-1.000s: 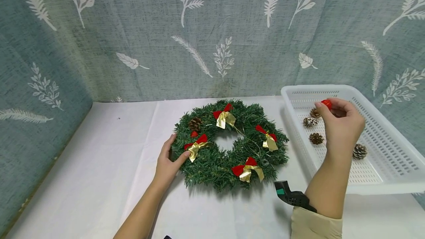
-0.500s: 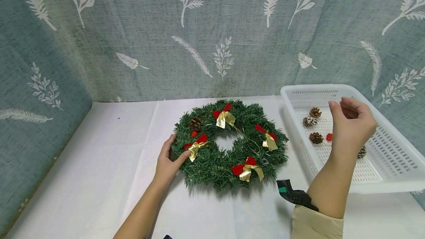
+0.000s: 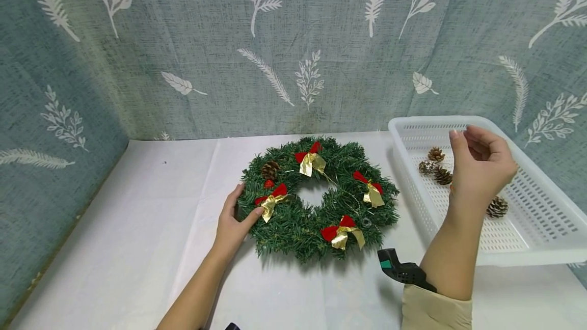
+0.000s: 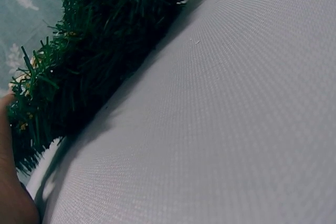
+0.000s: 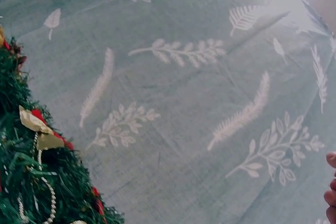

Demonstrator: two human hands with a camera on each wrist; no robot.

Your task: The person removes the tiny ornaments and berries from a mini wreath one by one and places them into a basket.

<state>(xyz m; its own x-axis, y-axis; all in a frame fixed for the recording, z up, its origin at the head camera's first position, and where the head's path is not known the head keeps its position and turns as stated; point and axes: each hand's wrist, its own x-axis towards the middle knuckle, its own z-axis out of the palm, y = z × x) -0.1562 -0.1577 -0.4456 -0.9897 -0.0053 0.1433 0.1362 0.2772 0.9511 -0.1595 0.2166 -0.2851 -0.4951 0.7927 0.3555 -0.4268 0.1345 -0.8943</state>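
Observation:
My left hand grips the left edge of a green wreath, the thumb on top beside a red and gold bow. Part of that hand and the wreath's side show in the left wrist view. On the wreath sit several such bows, a pine cone and a small red ball. My right hand is raised over a white basket, fingers curled and thumb near the index fingertip. I cannot tell whether a thin string is pinched there. Its fingertips show at the right wrist view's edge.
Several pine cones lie in or over the basket, one dark, another larger beside my wrist. Another red ball is mostly hidden behind that wrist. Patterned cloth hangs behind the white-covered table.
The red ball has left my right fingertips and dropped low over the basket. That hand moved right, then slightly up and back left. One dark pine cone shifted up and right. My left hand stays.

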